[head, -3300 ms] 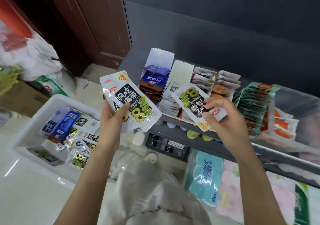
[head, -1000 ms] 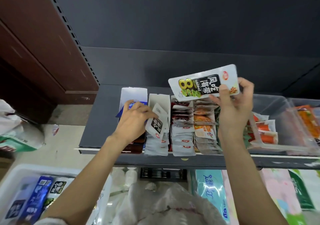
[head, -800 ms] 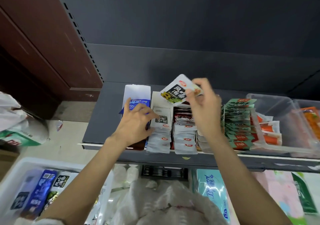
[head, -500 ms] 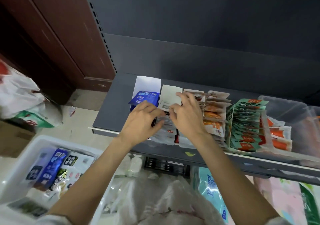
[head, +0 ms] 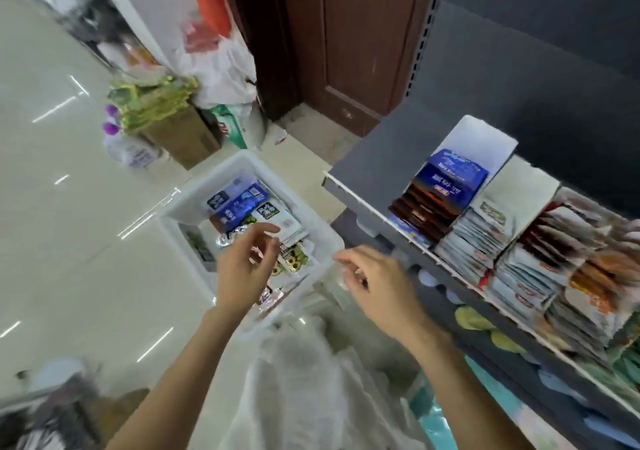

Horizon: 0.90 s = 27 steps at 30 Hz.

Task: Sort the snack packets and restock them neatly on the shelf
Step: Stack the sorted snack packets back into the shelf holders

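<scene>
Both hands' fingers (head: 266, 233) loosely spread, empty

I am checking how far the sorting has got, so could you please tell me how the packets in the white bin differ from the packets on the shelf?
The packets in the white bin lie flat, loose and mixed; the packets on the shelf stand packed in separate rows by kind.

The white bin sits low on the floor; the shelf is raised beside it.

Both hold blue packets and white ones. Both hands hold nothing; the left hand hangs over the bin.
</scene>
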Motion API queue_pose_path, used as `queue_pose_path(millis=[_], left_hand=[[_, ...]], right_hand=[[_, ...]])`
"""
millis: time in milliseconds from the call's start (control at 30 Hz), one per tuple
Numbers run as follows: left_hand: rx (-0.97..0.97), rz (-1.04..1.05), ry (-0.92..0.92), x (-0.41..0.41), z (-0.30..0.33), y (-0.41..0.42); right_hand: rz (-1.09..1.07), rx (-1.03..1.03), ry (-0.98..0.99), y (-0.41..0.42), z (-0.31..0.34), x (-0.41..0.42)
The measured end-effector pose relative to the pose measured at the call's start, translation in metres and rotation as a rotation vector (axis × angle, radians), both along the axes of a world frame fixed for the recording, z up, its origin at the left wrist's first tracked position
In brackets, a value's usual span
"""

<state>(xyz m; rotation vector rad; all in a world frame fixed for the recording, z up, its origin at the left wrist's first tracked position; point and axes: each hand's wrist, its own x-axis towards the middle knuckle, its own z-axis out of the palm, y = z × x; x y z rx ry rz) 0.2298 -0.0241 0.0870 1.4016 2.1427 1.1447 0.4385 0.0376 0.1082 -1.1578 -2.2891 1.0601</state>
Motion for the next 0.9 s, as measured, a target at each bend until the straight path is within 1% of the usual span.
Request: queue_pose_path(millis=[100, 133, 200, 267, 333, 467, 533, 600, 667, 700, 767, 833, 900], left_hand=[[-0.490, 0.087, 0.029, -0.072, -0.041, -0.001], [-0.608, 0.081, 0.012, -0.093, -0.055, 0.002], [-0.726, 0.056, 0.025, -0.124, -0.079, 0.013], [-0.761, 0.000, 0.089, -0.143, -0.103, 0.025], [-0.782, -0.050, 0.097, -0.149, -0.125, 0.034], [-0.800, -0.046, -0.018, -0.145, -0.155, 0.047], [-0.802, -0.052, -0.039, -0.140, -0.165, 0.052], [-0.794, -0.065, -0.060, -0.134, -0.173, 0.057], [-0.773, -0.029, -0.144, -0.129, -0.178, 0.061], [-0.759, 0.006, -0.202, -0.129, -0.179, 0.063], [-0.735, 0.075, -0.299, -0.128, -0.177, 0.066], [-0.715, 0.121, -0.358, -0.127, -0.170, 0.068], [-0.669, 0.169, -0.411, -0.125, -0.164, 0.068]], right_hand=[[0.134, -0.068, -0.155, 0.005, -0.027, -0.041], [0.165, -0.089, -0.193, 0.010, -0.036, -0.056], [0.188, -0.134, -0.255, 0.023, -0.058, -0.088], [0.182, -0.160, -0.353, 0.036, -0.087, -0.120], [0.148, -0.195, -0.447, 0.047, -0.116, -0.148], [0.082, -0.199, -0.504, 0.059, -0.158, -0.189], [0.070, -0.217, -0.530, 0.064, -0.174, -0.206], [0.083, -0.202, -0.626, 0.068, -0.187, -0.219], [0.104, -0.145, -0.745, 0.070, -0.193, -0.227], [0.114, -0.111, -0.766, 0.070, -0.193, -0.229], [0.121, -0.052, -0.745, 0.067, -0.191, -0.229], [0.098, 0.000, -0.693, 0.062, -0.187, -0.223], [0.032, -0.023, -0.593, 0.060, -0.175, -0.212]])
